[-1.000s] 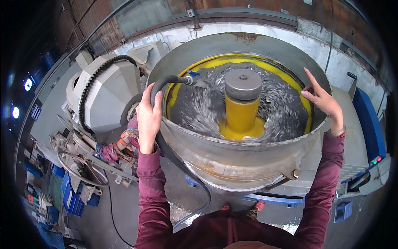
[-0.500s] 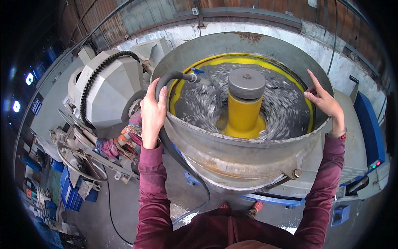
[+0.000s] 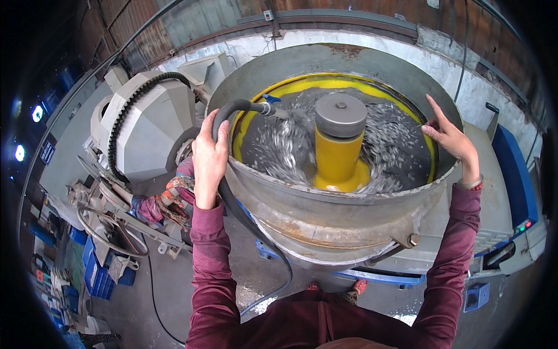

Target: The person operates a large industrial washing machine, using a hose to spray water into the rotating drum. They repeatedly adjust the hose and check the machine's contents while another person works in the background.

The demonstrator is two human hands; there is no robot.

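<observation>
My left hand [image 3: 210,160] is closed around a dark rubber hose [image 3: 232,106] at the near-left rim of a large round metal tub [image 3: 325,218]. The hose's metal nozzle, with a blue valve lever [image 3: 271,99], points over the tub's inside. In there, many small pale pieces [image 3: 279,145] whirl in grey liquid, blurred by motion, around a yellow centre post [image 3: 339,157] with a grey cap [image 3: 341,115]. My right hand [image 3: 455,139] is at the right rim, index finger and thumb stretched apart, holding nothing; its other fingers are partly hidden.
A pale faceted drum [image 3: 148,125] with a toothed ring stands left of the tub. Below it are a handwheel [image 3: 110,232], bundled cloth [image 3: 174,195] and blue crates [image 3: 96,270]. A blue-edged machine housing [image 3: 514,174] is at the right. The hose trails to the floor.
The whole view has shifted slightly left. The pieces keep swirling in the tub. Both hands stay in about the same places at the rim, the left still on the hose.
</observation>
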